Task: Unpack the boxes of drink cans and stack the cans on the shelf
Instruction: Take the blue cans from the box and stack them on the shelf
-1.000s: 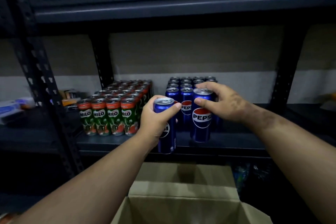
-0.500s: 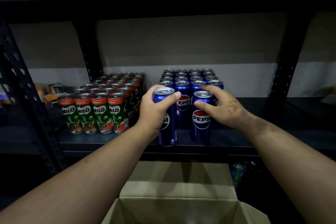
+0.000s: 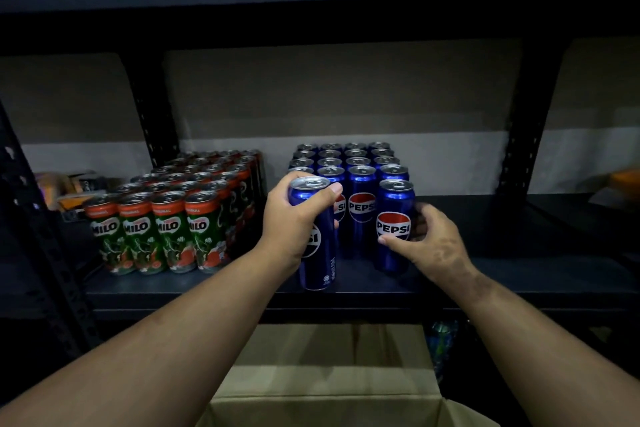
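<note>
Pepsi cans [image 3: 349,163] stood in tidy rows on the dark shelf [image 3: 519,274], just right of the Milo cans [image 3: 173,218], and the block was growing! The right hand [image 3: 429,243] had slid its can [image 3: 394,224] back from mid-front to the right-hand column, thumb and fingers loosely round its lower body, grip easing by the look of it. The left hand [image 3: 294,222] was wrapped firmly round another can [image 3: 317,236], its base low at the shelf's front edge; touching down or not, I couldn't tell. One more in place, then, one to slot in on the left. The open cardboard box [image 3: 329,374] waited below.
</note>
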